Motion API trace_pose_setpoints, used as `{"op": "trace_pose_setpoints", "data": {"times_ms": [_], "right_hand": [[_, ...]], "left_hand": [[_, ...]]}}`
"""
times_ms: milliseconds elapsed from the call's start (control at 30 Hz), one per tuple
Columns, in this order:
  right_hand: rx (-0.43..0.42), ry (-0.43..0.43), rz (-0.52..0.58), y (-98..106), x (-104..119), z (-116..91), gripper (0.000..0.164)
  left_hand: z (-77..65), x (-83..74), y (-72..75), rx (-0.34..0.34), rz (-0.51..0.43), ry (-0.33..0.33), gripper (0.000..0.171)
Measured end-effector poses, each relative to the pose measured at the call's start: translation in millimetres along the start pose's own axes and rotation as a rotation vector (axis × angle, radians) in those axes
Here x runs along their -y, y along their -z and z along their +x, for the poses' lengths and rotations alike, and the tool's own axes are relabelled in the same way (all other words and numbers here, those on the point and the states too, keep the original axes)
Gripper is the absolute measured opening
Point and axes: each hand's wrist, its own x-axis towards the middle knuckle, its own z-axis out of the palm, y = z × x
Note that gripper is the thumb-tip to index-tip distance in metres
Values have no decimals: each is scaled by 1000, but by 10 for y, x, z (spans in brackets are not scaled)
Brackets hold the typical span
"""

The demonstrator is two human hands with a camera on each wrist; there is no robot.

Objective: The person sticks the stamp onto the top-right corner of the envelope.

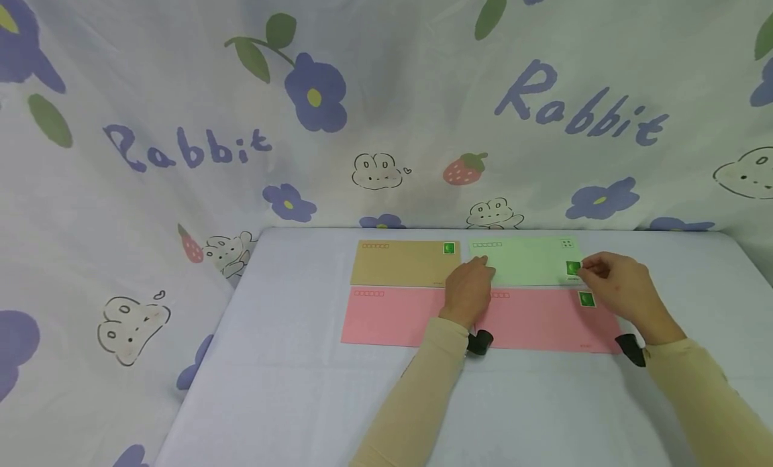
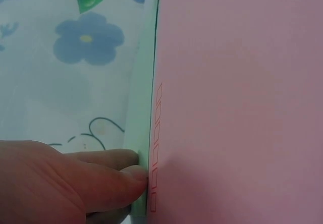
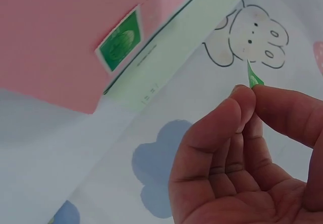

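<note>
In the head view my right hand (image 1: 622,286) holds a small green stamp (image 1: 573,268) above the light green envelope (image 1: 519,262). The right wrist view shows that stamp (image 3: 255,77) slightly bent, pinched at its edge between thumb and forefinger. My left hand (image 1: 470,292) rests at the left end of the light green envelope, its fingers (image 2: 108,183) laid along the envelope's near-left edge. Printed squares mark the envelope's upper right corner, which bears no stamp. Below it lies a pink envelope (image 1: 537,319) with a green stamp (image 3: 121,42) on its right corner.
To the left lie a tan envelope (image 1: 398,266) with a green stamp (image 1: 449,248) and a second pink envelope (image 1: 386,319), partly hidden by my left hand. All rest on a white-covered table (image 1: 290,386). A patterned curtain (image 1: 386,105) hangs behind.
</note>
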Motion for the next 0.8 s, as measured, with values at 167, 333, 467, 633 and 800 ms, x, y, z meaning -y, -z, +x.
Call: {"op": "trace_pose_setpoints", "data": {"times_ms": [167, 333, 467, 633, 800], "right_hand": [[9, -5, -15, -7, -61, 70, 31], [17, -14, -12, -1, -95, 147, 34], [26, -42, -7, -4, -112, 199, 37], [19, -51, 7, -17, -166, 271, 37], [18, -66, 28, -21, -215, 348, 34]], "left_hand": [[1, 7, -6, -17, -1, -9, 32], [-10, 15, -8, -41, 5, -27, 31], [-17, 17, -8, -55, 10, -38, 30], [-15, 17, -9, -57, 14, -42, 30], [-6, 16, -12, -48, 15, -40, 31]]}}
